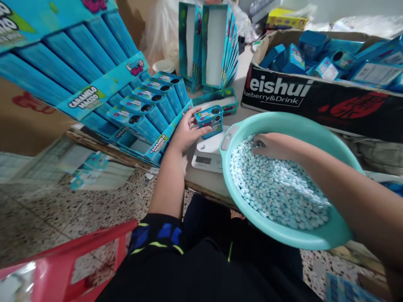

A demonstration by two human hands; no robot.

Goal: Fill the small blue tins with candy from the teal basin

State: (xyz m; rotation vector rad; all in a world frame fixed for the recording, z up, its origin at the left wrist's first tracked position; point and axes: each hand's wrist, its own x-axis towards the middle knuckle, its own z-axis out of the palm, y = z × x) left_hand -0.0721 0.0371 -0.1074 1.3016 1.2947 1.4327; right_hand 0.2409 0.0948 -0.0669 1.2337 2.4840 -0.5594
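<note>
My left hand [185, 131] is closed around a small blue candy box [210, 121], which stands upright over a white digital scale [208, 156]. A dark round opening shows in the box's top. Small pale blue and white candies [280, 184] fill much of the teal plastic basin [292, 241]. My right hand [272, 144] reaches into this basin, touching the candies near its far left side. Its fingers are curled, and whatever lies inside them is hidden.
At left stands a blue display carton [94, 98] holding rows of similar boxes. Folded display trays [217, 46] stand behind the scale. A black cardboard box [321, 94] full of blue boxes sits at back right. A red plastic chair [66, 268] is at lower left.
</note>
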